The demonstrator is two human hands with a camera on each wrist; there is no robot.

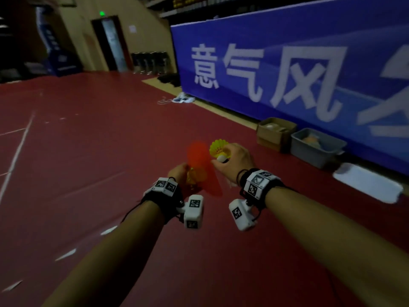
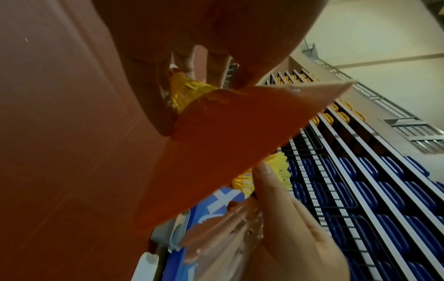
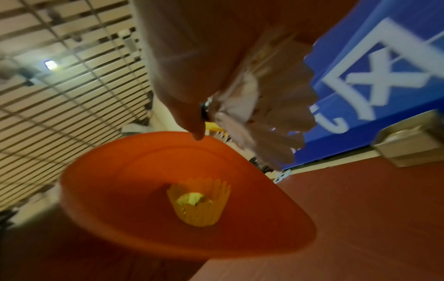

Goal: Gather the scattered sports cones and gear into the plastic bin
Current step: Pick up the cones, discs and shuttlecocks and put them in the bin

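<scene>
My left hand (image 1: 179, 173) grips an orange disc cone (image 1: 203, 167) held on edge above the red floor. A yellow shuttlecock (image 3: 199, 203) sits through the cone's centre hole (image 2: 187, 93). My right hand (image 1: 223, 161), just right of the cone, pinches a second yellow shuttlecock (image 1: 219, 148) and also holds a white feather shuttlecock (image 3: 264, 117). The grey plastic bin (image 1: 316, 149) stands on the floor to the right against the blue banner, some way beyond both hands. Something pale lies inside it.
A cardboard box (image 1: 275, 132) stands left of the bin, and a white lid (image 1: 367, 183) lies on the floor to its right. The blue banner wall (image 1: 287, 63) closes the right side. Shoes (image 1: 182, 99) lie farther back.
</scene>
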